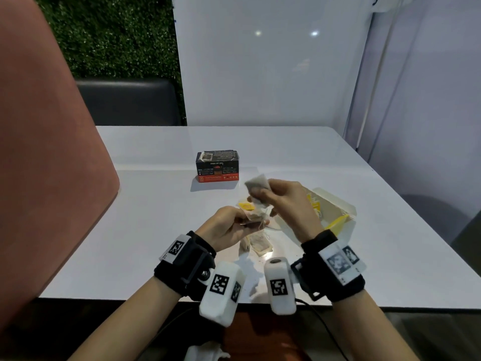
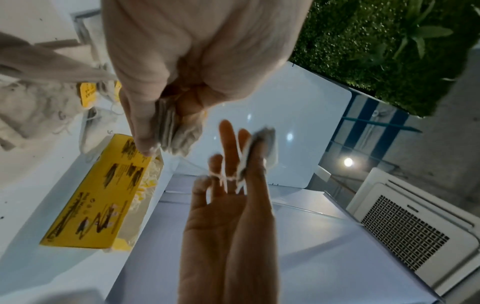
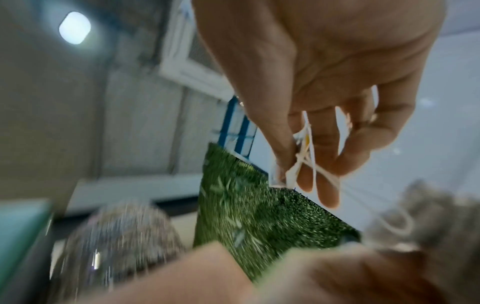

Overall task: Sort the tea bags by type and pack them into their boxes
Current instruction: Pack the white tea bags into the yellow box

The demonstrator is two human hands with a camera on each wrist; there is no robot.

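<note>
My left hand (image 1: 240, 221) grips a small stack of pale tea bags (image 1: 256, 217) just above the table; the left wrist view shows the stack (image 2: 174, 131) pinched between thumb and fingers. My right hand (image 1: 261, 194), a little higher and to the right, pinches a single grey tea bag (image 1: 256, 185), whose white string loops round its fingers (image 3: 330, 197). A black and red tea box (image 1: 217, 166) stands shut behind the hands. An open yellow box (image 1: 335, 204) lies on its side at the right with tea bags inside.
Loose tea bags (image 1: 259, 244) and a yellow tag (image 1: 246, 205) lie on the white table (image 1: 156, 230) under the hands. A pink chair back (image 1: 46, 165) rises at the left. White wall panels (image 1: 273, 61) stand behind the table.
</note>
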